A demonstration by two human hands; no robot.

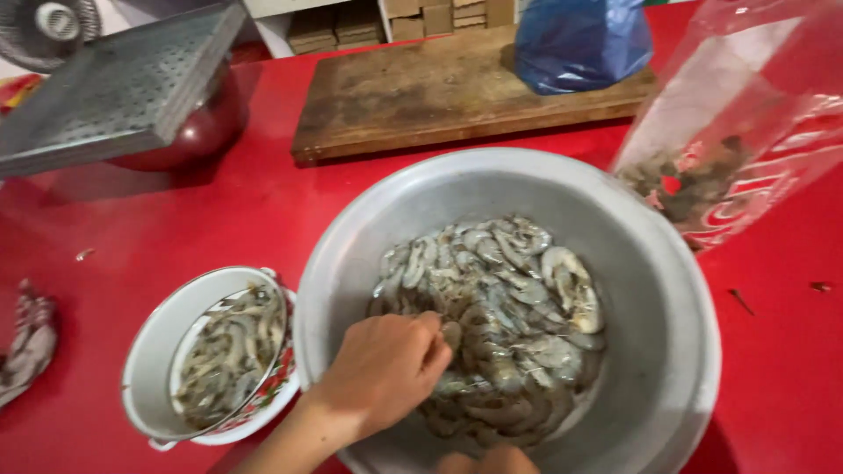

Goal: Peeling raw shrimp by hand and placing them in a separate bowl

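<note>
A red desk fills the view from above, seen by a camera looking down at a person's hands.

The largest thing on it is a wide, round, dull grey metal basin, set at the centre and right. A heap of raw grey shrimp, shells on, lies in its bottom.

Behind the basin, at the far edge of the desk, lies a worn brown wooden cutting board, with a crumpled blue plastic bag resting on its right end. To the upper right, a clear plastic bag with red print leans over the basin's rim; a small clump of shrimp scraps sits in its lower part.

At upper left, a perforated grey metal tray lies tilted on top of a dark red round pot. A fan shows in the corner behind it.

At lower left, just beside the basin and touching its rim, stands a small white enamel bowl on a flowered plate, holding more grey shrimp. A crumpled patterned cloth lies at the far left edge.

The left hand reaches into the basin, its grip curled closed with the fingers pressed into the near side of the shrimp heap. Only the top of the right hand shows at the bottom edge, too cut off to tell how its grip stands.
</note>
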